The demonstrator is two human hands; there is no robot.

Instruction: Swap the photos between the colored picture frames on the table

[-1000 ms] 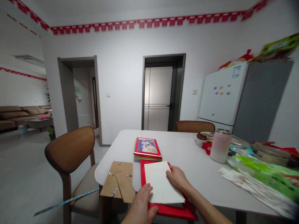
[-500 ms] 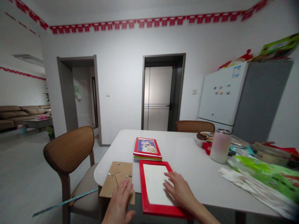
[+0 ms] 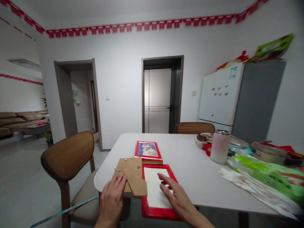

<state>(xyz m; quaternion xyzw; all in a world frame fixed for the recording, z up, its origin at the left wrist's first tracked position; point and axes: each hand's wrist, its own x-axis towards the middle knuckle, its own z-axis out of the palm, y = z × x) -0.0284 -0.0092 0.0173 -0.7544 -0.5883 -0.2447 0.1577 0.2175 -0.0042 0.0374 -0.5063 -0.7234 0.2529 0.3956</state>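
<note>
My left hand [image 3: 111, 194] grips the left edge of a brown picture frame backing board [image 3: 133, 183], its fingers on top and its thumb hidden. Small metal clips and a fold-out stand flap show on the board, which overlaps the left side of a red picture frame [image 3: 163, 213]. That frame lies face down at the table's near edge, with a white sheet [image 3: 152, 177] inside it. Over the sheet's right part, my right hand [image 3: 174, 193] hovers open, fingers apart and holding nothing. Just behind lies a stack of frames, with a red photo frame [image 3: 148, 150] on top.
On the right of the white table [image 3: 190, 177] stand a pink-white tumbler [image 3: 220, 147], a green wipes pack [image 3: 268, 171], a white cloth [image 3: 251, 190] and food containers. Wooden chairs stand at the left [image 3: 68, 158] and the far side [image 3: 196, 128].
My left hand has taken hold of the backing board and moved it right, partly over the red frame. My right hand has stayed over the frame. The view has shifted slightly.
</note>
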